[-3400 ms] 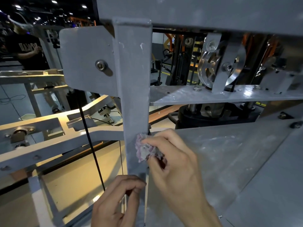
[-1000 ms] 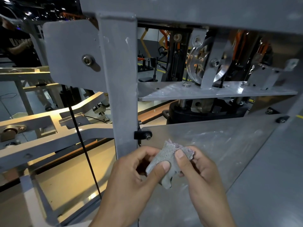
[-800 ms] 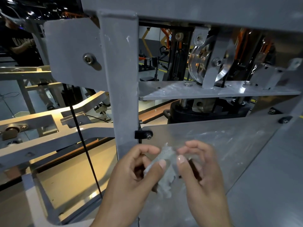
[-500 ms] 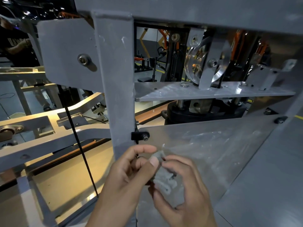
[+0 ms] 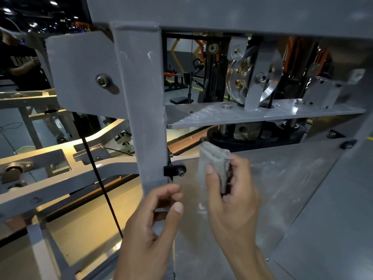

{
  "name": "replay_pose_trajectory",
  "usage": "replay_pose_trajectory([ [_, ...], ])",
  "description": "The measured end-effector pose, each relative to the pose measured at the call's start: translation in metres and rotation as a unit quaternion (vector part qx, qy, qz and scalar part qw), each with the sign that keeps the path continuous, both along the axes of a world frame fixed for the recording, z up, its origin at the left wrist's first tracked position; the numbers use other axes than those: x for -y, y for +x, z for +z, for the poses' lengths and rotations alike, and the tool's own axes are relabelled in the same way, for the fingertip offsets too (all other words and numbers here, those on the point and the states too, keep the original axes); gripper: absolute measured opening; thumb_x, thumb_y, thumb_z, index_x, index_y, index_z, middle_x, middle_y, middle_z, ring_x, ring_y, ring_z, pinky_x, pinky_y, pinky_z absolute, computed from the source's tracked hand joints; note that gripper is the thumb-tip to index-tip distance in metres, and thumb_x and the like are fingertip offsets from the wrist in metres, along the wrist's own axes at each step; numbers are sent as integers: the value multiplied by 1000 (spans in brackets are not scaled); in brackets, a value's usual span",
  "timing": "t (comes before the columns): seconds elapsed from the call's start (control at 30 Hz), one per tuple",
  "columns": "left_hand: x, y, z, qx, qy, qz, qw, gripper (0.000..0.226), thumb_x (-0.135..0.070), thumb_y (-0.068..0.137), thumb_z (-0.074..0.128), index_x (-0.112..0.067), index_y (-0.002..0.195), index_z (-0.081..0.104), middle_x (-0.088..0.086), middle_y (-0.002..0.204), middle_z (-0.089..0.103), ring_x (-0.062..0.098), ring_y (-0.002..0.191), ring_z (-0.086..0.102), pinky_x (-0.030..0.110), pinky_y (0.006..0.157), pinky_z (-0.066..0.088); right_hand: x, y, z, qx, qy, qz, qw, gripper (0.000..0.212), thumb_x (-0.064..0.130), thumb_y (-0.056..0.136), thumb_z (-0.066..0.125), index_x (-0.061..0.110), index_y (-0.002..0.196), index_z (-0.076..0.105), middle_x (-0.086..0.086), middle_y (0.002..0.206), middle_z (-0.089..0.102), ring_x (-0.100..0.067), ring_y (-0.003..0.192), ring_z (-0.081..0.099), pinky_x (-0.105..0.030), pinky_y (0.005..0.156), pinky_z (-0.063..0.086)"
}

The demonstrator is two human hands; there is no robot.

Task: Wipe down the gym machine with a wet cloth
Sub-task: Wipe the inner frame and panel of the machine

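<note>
A grey painted gym machine fills the view, with an upright post (image 5: 144,110) and a clear shield panel (image 5: 272,178) to its right. My right hand (image 5: 232,201) grips a folded grey cloth (image 5: 212,158) between thumb and fingers, against the top part of the panel. My left hand (image 5: 153,225) sits lower, in front of the post's lower end, fingers loosely curled with nothing in them; whether it touches the post is unclear.
A black clip with a bolt (image 5: 175,170) joins the post and panel just left of the cloth. A flat plate (image 5: 262,114) carrying a shiny pulley (image 5: 250,83) lies above. A black cable (image 5: 96,168) runs down at left. A person in black (image 5: 22,65) stands far left.
Both hands were folding the cloth together; now my left hand has let go and dropped back, and my right hand has carried the folded cloth up onto the panel.
</note>
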State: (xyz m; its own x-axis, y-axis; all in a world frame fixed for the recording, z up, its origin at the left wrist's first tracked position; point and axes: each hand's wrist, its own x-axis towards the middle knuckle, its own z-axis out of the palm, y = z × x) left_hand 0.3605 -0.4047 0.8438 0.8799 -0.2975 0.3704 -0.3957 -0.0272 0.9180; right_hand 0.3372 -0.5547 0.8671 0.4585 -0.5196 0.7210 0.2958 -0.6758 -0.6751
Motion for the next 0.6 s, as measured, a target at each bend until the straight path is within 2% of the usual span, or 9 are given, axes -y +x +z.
replay_pose_trajectory([
  [0.03, 1, 1, -1, 13, 15, 7, 1000, 28, -61, 87, 61, -53, 115, 63, -18, 114, 70, 6, 109, 67, 31, 89, 54, -4, 6, 0, 3, -25, -2, 1000, 21, 34, 100, 63, 28, 117, 52, 13, 89, 66, 3, 78, 62, 0, 65, 43],
  [0.1, 5, 3, -1, 31, 43, 16, 998, 22, -54, 94, 58, -55, 116, 60, -22, 116, 67, 2, 112, 64, 27, 88, 53, -9, 14, -5, 4, -60, -7, 998, 27, 29, 96, 67, 23, 119, 52, 7, 95, 66, 6, 82, 55, 6, 71, 36],
  [0.2, 6, 7, -2, 45, 60, 29, 997, 25, -48, 95, 59, -54, 120, 60, -24, 117, 67, -1, 113, 64, 24, 89, 53, -12, 19, -9, 14, -90, 5, 996, 30, 26, 93, 62, 14, 120, 57, 3, 101, 69, 2, 88, 59, 5, 77, 38],
  [0.33, 9, 7, -4, 59, 68, 48, 995, 28, -51, 90, 57, -55, 117, 61, -26, 116, 67, -3, 113, 63, 25, 90, 51, 2, 21, -10, 36, -133, -5, 990, 30, 20, 89, 63, 3, 113, 63, 0, 95, 67, 3, 83, 54, 5, 77, 38],
  [0.4, 10, 8, -4, 48, 59, 49, 996, 21, -51, 94, 58, -57, 114, 61, -25, 115, 67, -2, 112, 63, 24, 89, 51, 19, 19, -9, 37, -125, -37, 991, 27, 19, 87, 66, 7, 112, 62, 4, 90, 65, 5, 79, 49, 4, 72, 38],
  [0.5, 9, 9, -4, 44, 59, 39, 997, 21, -49, 95, 61, -59, 114, 60, -26, 114, 67, -3, 112, 62, 17, 86, 50, 33, 17, -9, 30, -39, -79, 996, 35, 14, 86, 73, 26, 114, 56, 15, 86, 61, -2, 73, 53, -4, 64, 40],
  [0.6, 7, 8, -4, 53, 72, 31, 996, 23, -49, 94, 59, -58, 116, 59, -25, 117, 66, -2, 114, 62, 18, 88, 50, 10, 21, -12, 61, -86, -74, 992, 33, 11, 86, 69, 19, 114, 56, 11, 87, 61, 2, 75, 50, 2, 71, 37],
])
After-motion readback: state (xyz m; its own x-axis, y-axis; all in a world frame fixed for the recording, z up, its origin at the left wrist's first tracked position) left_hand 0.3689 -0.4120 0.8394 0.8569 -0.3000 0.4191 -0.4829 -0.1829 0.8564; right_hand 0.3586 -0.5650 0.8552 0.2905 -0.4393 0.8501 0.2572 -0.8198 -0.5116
